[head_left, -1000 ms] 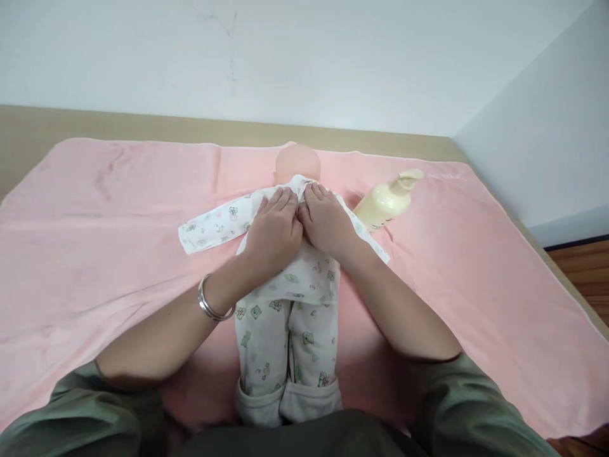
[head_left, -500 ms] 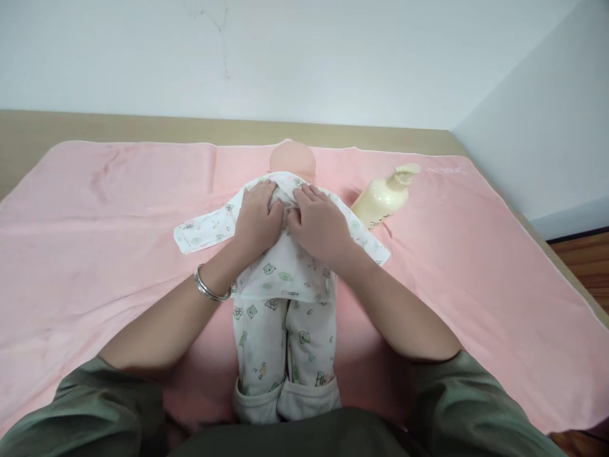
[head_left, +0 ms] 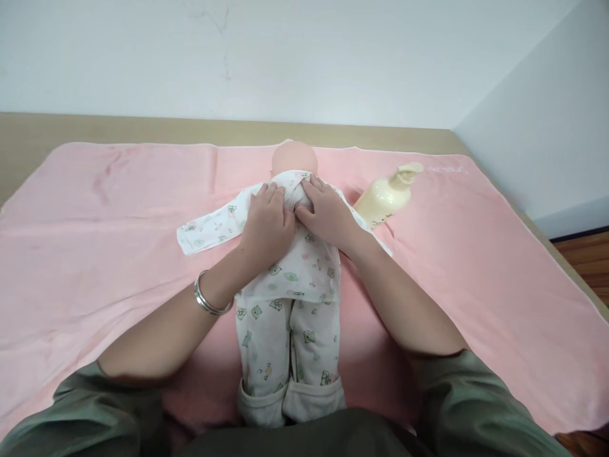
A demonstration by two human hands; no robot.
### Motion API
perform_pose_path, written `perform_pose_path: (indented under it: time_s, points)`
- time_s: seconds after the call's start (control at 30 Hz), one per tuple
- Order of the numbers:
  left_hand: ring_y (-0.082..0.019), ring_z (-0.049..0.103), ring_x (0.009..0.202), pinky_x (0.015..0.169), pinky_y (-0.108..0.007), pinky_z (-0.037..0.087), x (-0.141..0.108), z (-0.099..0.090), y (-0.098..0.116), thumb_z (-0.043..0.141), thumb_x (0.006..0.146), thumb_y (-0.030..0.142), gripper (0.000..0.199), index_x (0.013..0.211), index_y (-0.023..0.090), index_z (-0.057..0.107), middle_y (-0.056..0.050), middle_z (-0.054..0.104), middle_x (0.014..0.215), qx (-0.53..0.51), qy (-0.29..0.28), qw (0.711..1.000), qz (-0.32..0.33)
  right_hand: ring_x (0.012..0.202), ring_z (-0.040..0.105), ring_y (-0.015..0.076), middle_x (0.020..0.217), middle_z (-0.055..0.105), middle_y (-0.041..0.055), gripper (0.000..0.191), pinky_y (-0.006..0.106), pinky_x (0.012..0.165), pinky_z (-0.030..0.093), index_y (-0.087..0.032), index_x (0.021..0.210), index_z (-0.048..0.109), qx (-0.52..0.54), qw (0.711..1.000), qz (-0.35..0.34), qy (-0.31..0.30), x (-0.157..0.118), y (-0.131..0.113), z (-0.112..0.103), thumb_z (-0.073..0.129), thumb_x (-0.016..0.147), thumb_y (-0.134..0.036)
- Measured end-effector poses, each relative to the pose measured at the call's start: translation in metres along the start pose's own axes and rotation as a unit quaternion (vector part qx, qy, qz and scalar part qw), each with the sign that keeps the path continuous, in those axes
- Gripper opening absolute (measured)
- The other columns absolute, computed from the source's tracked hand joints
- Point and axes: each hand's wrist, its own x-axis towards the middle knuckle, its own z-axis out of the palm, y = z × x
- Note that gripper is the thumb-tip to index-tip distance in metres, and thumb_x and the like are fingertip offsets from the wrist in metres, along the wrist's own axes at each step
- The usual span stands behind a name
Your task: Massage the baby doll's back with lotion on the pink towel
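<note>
A doll (head_left: 294, 157) in a white printed top (head_left: 304, 276) and matching trousers (head_left: 266, 343) lies on a pink cloth (head_left: 118, 254), its head at the far end. My left hand (head_left: 269, 225) rests flat on the left side of the doll's upper back or chest, fingers extended over the fabric. On the right side, my right hand (head_left: 328, 212) lies with its fingers spread on the top, which is bunched between both hands. The two thumbs nearly meet. One sleeve stretches out to the left; the right one is partly hidden by my forearm.
A cream pump bottle (head_left: 384, 198) lies tilted on the cloth, right of the doll. Behind the cloth runs a bare strip of table (head_left: 166, 127) against a white wall (head_left: 333, 57). Another wall stands at the right, with brown wood (head_left: 583, 260) below it.
My right hand has shifted slightly up toward the doll's shoulder, and my left hand slightly right. The fabric between them is more bunched.
</note>
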Motion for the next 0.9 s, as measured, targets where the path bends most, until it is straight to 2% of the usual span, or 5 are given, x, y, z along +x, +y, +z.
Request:
perform_pose_path:
  time_s: [0.2,0.43,0.53,0.67,0.9]
  points:
    - [-0.034,0.031,0.157,0.131,-0.055,0.025,0.0,-0.003,0.002,0.037,0.093,0.021,0.06,0.148,0.002,0.048,-0.02,0.044,0.161,-0.014,-0.02,1.0,-0.005,0.154,0.032,0.0325,0.161,0.037,0.0202,0.063,0.048,0.13,0.027,0.0,0.156,0.039,-0.053,0.998,-0.012,0.003,-0.009,-0.007,-0.003,0.04,0.099,-0.027]
    - [-0.029,0.063,0.123,0.115,-0.048,0.048,0.023,-0.017,-0.018,0.037,0.092,0.024,0.042,0.117,0.015,0.069,-0.012,0.07,0.13,-0.042,-0.024,0.999,0.01,0.146,0.044,0.0323,0.151,0.051,0.018,0.052,0.048,0.117,0.043,-0.008,0.146,0.053,-0.071,0.996,-0.057,0.0,-0.031,-0.026,-0.014,0.042,0.097,-0.025]
    - [-0.031,0.056,0.137,0.121,-0.051,0.042,0.017,-0.015,-0.013,0.038,0.092,0.026,0.048,0.131,0.014,0.064,-0.013,0.063,0.144,-0.027,-0.018,0.999,-0.006,0.14,0.05,0.0304,0.144,0.059,0.0144,0.048,0.046,0.11,0.049,-0.012,0.138,0.059,-0.011,0.999,-0.031,0.007,-0.02,-0.019,-0.011,0.041,0.097,-0.027]
    - [-0.034,0.036,0.154,0.13,-0.056,0.027,-0.001,-0.005,0.001,0.038,0.093,0.024,0.059,0.148,0.002,0.049,-0.021,0.046,0.16,0.014,-0.008,1.0,0.024,0.147,0.042,0.0307,0.154,0.049,0.0175,0.055,0.047,0.122,0.039,-0.004,0.145,0.052,0.009,0.999,0.031,0.039,-0.005,-0.007,-0.001,0.042,0.1,-0.034]
    - [-0.032,0.038,0.154,0.13,-0.055,0.029,0.003,-0.001,-0.004,0.038,0.09,0.023,0.06,0.147,0.005,0.051,-0.018,0.048,0.159,-0.005,0.002,1.0,0.022,0.155,0.031,0.0317,0.162,0.035,0.0228,0.062,0.046,0.13,0.028,0.004,0.158,0.034,-0.091,0.995,0.034,0.012,-0.018,-0.021,0.005,0.033,0.106,-0.029]
